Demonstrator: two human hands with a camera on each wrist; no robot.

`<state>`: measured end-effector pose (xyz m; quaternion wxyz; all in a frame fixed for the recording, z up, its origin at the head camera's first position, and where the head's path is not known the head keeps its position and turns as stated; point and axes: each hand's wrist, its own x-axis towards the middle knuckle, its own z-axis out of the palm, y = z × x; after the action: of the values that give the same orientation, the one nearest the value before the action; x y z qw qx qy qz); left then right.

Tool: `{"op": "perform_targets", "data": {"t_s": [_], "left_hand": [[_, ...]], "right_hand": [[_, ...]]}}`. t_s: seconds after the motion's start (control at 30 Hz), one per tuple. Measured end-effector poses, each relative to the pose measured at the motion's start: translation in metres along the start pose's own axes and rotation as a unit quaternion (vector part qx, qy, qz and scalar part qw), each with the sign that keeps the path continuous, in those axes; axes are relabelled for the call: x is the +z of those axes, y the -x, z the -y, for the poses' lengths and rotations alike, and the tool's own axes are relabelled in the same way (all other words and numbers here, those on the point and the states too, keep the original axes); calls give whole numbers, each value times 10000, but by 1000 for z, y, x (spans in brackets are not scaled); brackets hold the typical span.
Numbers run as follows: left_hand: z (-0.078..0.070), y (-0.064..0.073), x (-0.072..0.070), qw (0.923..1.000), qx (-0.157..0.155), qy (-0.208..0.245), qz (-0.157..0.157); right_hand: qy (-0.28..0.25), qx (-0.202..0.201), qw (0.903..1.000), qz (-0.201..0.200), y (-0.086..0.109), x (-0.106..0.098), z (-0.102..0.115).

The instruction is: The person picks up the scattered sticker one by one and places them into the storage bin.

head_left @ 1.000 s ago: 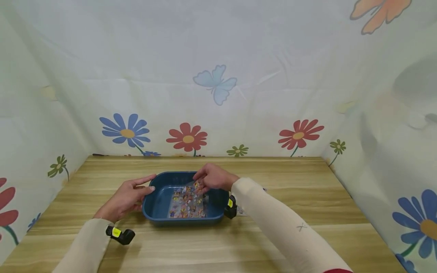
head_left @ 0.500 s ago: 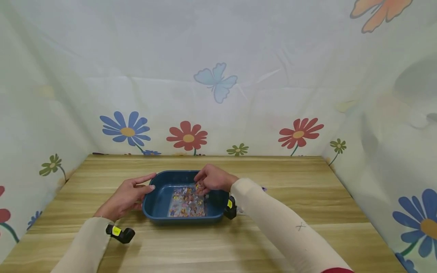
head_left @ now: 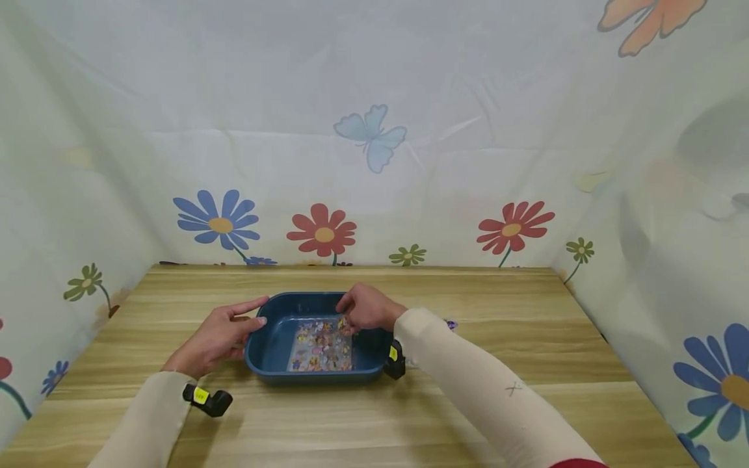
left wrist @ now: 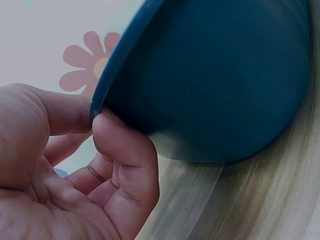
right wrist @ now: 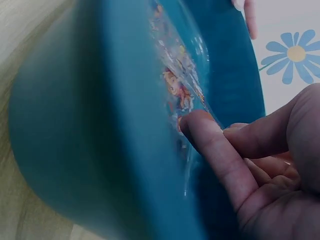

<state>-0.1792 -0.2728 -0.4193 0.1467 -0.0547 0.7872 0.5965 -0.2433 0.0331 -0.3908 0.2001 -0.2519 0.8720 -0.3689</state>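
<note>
My left hand (head_left: 215, 339) pinches the left rim of a blue rectangular basin (head_left: 264, 348) between thumb and fingers; the left wrist view shows the fingers curled at the rim (left wrist: 107, 75). Inside the basin lies a clear plastic sticker sheet (head_left: 318, 351) covered in small colourful cartoon figures. My right hand (head_left: 370, 307) reaches over the basin's right half. Thumb and finger pinch the upper right corner of the sticker sheet (right wrist: 175, 85), which bends up toward them in the right wrist view. The fingertips partly hide that corner.
The basin stands on a wood-grain table (head_left: 497, 305). A small purple-printed piece (head_left: 450, 324) shows behind the right sleeve (head_left: 468, 364), mostly hidden. A flower-printed cloth (head_left: 374, 214) encloses the back and sides.
My right hand has lowered slightly, and the raised corner of the sticker sheet has come down, lying flatter in the basin. The left hand has kept its place on the rim.
</note>
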Motion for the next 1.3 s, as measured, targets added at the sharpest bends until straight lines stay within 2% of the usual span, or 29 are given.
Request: {"op": "perform_targets", "data": {"t_s": [0.33, 0.67, 1.3], "left_hand": [[2, -3, 0, 10000, -33, -28, 12], [3, -2, -1, 10000, 64, -10, 34], [2, -2, -1, 10000, 17, 42, 24]], "right_hand": [[695, -17, 9974, -168, -4, 3, -2], [1690, -217, 9849, -310, -6, 3, 1], [2438, -422, 9679, -445, -8, 8, -4]]}}
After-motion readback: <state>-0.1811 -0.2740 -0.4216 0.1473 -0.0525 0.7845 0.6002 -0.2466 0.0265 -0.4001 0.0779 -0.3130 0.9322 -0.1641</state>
